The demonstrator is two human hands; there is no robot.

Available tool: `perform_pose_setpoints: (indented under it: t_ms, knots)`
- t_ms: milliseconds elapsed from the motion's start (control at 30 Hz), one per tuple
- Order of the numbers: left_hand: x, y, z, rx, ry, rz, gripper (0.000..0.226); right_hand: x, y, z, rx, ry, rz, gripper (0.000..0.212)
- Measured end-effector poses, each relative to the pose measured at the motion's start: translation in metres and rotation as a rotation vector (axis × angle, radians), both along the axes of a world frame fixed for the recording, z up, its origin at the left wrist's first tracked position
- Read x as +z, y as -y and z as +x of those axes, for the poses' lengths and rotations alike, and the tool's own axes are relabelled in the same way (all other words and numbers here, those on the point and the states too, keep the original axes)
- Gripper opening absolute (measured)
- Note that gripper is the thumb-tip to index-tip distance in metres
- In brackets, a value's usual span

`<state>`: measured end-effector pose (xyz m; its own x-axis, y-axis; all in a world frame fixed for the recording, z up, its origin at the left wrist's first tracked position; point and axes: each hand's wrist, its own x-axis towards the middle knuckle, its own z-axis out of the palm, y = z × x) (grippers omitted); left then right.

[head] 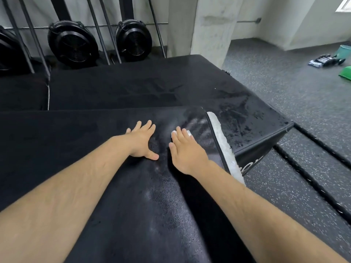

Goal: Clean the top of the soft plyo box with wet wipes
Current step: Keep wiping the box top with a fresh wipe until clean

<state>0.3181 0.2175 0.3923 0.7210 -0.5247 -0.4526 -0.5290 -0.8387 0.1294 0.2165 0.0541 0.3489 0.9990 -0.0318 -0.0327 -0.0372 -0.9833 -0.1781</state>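
Poster: how far along am I?
Reply: Partway, I'd say. Your flat right hand (187,150) presses the wet wipe (174,133) near the plyo box (76,141) top's right corner; left hand (142,142) rests flat. Left side looks dry.

Soft daylight from window (344,4) upper right, sheen on black box top (161,205), wide-angle edge bending, mild blur

Bare left forearm (76,186) & right forearm (266,211), uncovered right to the frame edge. Fine sparse hair along both, clearer on the L. Faint tendon lines & creases towards L wrist. Left hand (141,142) & right hand (187,152) bare as well; nails short & plain, seen best on L thumb.
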Motion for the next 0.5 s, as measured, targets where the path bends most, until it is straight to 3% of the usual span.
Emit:
perform_pose_setpoints:
  t_ms: [67,167,333,500]
  knots:
    - [0.001,0.000,0.002,0.009,-0.019,-0.024,0.119,0.004,0.004,0.027,0.002,-0.019,-0.010,0.060]
    - [-0.001,-0.001,0.004,0.012,-0.025,-0.041,0.120,0.009,0.005,0.071,-0.013,-0.044,-0.054,0.057]
    - [-0.010,-0.009,0.007,0.012,-0.027,-0.125,0.120,-0.001,-0.024,0.035,0.073,0.029,-0.032,0.078]
    - [-0.008,-0.005,0.007,0.008,-0.012,-0.098,0.121,0.006,-0.009,0.088,-0.030,0.009,0.039,0.054]
